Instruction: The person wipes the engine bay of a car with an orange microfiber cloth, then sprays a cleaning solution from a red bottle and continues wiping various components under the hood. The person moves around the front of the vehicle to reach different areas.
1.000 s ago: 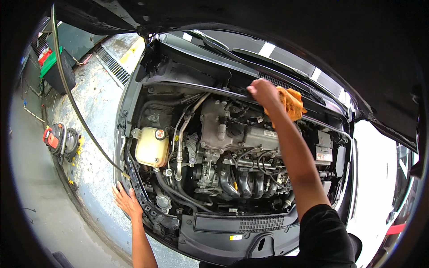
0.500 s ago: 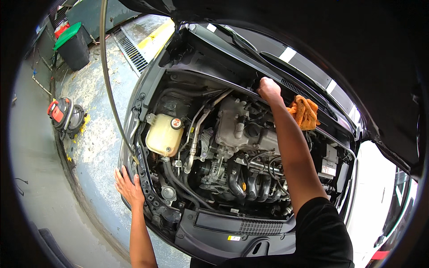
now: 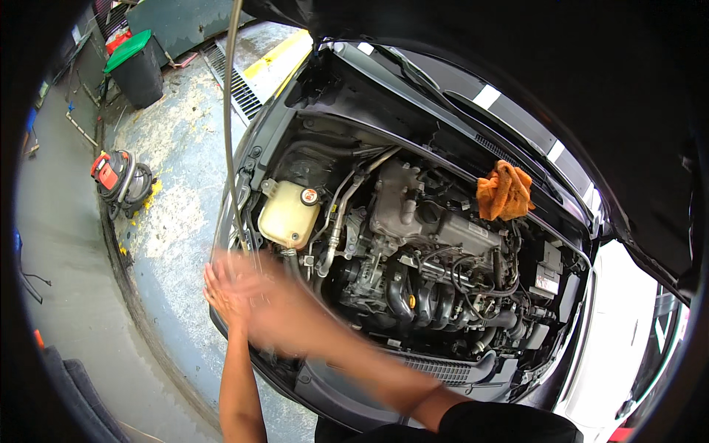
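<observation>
My left hand is at the left front edge of the engine bay, fingers stretched out, partly covered by my right hand. Blurred by motion, my right hand crosses in front of it with the forearm reaching over from the right; its fingers are smeared. Just above both hands, the lower end of a thin bonnet prop rod meets the car's edge. A yellowish coolant tank with a black cap sits close by. On the far rim of the bay lies a crumpled orange cloth, touched by neither hand.
The engine fills the middle of the bay, with a battery at right. Overhead hangs the dark raised bonnet. On the floor at left stand a red and black vacuum cleaner and a green-lidded bin.
My right hand has left the back of the engine bay and swung down left to my left hand. The orange cloth stays on the far rim. The whole view has shifted slightly.
</observation>
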{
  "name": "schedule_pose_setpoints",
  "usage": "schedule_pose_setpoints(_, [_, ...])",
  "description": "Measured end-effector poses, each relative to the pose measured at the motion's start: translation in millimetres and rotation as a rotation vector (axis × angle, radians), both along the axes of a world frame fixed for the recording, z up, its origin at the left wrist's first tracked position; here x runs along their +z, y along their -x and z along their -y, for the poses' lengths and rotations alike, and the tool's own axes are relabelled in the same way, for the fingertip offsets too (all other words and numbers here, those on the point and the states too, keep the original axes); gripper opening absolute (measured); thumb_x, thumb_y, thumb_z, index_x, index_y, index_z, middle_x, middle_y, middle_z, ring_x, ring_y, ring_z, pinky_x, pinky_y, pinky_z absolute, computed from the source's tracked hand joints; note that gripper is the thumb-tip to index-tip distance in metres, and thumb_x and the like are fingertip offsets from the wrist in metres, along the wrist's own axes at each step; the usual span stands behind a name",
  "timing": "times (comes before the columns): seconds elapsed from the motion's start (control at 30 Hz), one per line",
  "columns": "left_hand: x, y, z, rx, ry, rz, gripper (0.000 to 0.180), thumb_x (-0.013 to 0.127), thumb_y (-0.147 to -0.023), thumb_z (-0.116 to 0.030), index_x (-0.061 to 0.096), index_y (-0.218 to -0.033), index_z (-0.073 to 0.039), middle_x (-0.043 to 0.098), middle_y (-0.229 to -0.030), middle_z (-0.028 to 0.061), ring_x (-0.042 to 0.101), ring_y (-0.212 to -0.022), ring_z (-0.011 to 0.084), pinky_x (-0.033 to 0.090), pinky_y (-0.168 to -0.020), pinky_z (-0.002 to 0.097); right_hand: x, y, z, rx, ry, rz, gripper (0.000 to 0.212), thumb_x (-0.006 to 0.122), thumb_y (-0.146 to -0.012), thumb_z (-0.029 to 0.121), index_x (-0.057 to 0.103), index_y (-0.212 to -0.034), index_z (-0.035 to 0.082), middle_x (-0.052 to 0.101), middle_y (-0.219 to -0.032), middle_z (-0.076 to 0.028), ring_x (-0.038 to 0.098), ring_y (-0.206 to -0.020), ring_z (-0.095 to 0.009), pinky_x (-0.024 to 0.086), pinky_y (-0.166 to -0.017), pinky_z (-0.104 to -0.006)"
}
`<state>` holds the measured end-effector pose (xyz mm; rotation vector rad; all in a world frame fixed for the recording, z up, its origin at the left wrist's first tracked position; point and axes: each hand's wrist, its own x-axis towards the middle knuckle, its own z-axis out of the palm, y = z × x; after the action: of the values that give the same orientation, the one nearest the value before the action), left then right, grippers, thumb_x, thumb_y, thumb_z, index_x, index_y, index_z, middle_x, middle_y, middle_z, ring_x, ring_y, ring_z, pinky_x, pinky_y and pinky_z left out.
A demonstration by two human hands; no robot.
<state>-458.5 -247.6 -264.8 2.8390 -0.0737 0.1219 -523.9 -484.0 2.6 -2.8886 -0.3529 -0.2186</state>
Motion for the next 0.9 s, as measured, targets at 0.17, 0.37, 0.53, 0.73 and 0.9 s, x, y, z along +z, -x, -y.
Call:
schedule_pose_setpoints(0.17, [-2.0, -1.4, -0.6, 0.016, -0.019, -0.032, 0.069, 0.051, -0.111, -0.049, 0.036, -0.169, -0.017, 0.025, -0.178, 0.0168, 0.024, -0.164, 0.0356, 0.018, -0.130, 0.0607, -5.3, 9.4, -61.5, 0.206, -0.413, 0.135, 0.048, 0.078, -0.097, 0.028, 0.065, -0.139, 0.009, 0.064, -0.140, -0.014, 0.065, -0.118, -0.023, 0.051, -0.107, -0.0432])
schedule_pose_setpoints(0.37, [-11.5, -1.5, -1.9, 0.008, -0.047, 0.023, 0.067, 0.047, -0.112, -0.052, 0.034, -0.170, -0.020, 0.023, -0.179, 0.0136, 0.023, -0.164, 0.0355, 0.017, -0.130, 0.0608, -45.8, 30.1, 296.7, -0.953, 0.161, 0.397, 0.060, 0.081, -0.091, 0.049, 0.067, -0.134, 0.010, 0.068, -0.134, -0.012, 0.060, -0.127, -0.038, 0.044, -0.107, -0.0568])
schedule_pose_setpoints(0.53, [-12.8, -1.7, -3.3, -0.004, -0.080, 0.047, 0.068, 0.047, -0.112, -0.052, 0.034, -0.170, -0.019, 0.024, -0.179, 0.0142, 0.022, -0.164, 0.0354, 0.015, -0.130, 0.0605, -90.8, 41.7, 442.5, -1.298, 0.284, -0.031, 0.065, 0.064, -0.096, 0.066, 0.072, -0.117, 0.005, 0.069, -0.126, -0.017, 0.066, -0.125, -0.036, 0.048, -0.103, -0.0600])
schedule_pose_setpoints(0.73, [-11.2, -3.1, -4.8, -0.006, -0.024, 0.028, 0.067, 0.045, -0.113, -0.053, 0.034, -0.170, -0.019, 0.026, -0.178, 0.0144, 0.023, -0.164, 0.0354, 0.015, -0.129, 0.0626, -133.2, -96.3, 398.5, -0.826, -0.038, -0.032, 0.051, 0.055, -0.102, 0.049, 0.074, -0.111, 0.002, 0.074, -0.115, -0.019, 0.073, -0.109, -0.038, 0.058, -0.090, -0.0525])
schedule_pose_setpoints(0.9, [-11.2, -2.7, -4.8, -0.015, -0.044, 0.032, 0.067, 0.042, -0.113, -0.054, 0.035, -0.170, -0.019, 0.026, -0.178, 0.0147, 0.023, -0.164, 0.0354, 0.016, -0.129, 0.0632, -119.5, 52.7, 517.5, -0.851, 0.385, -0.230, 0.041, 0.050, -0.106, 0.039, 0.076, -0.118, 0.011, 0.073, -0.112, -0.013, 0.073, -0.107, -0.029, 0.059, -0.093, -0.0445])
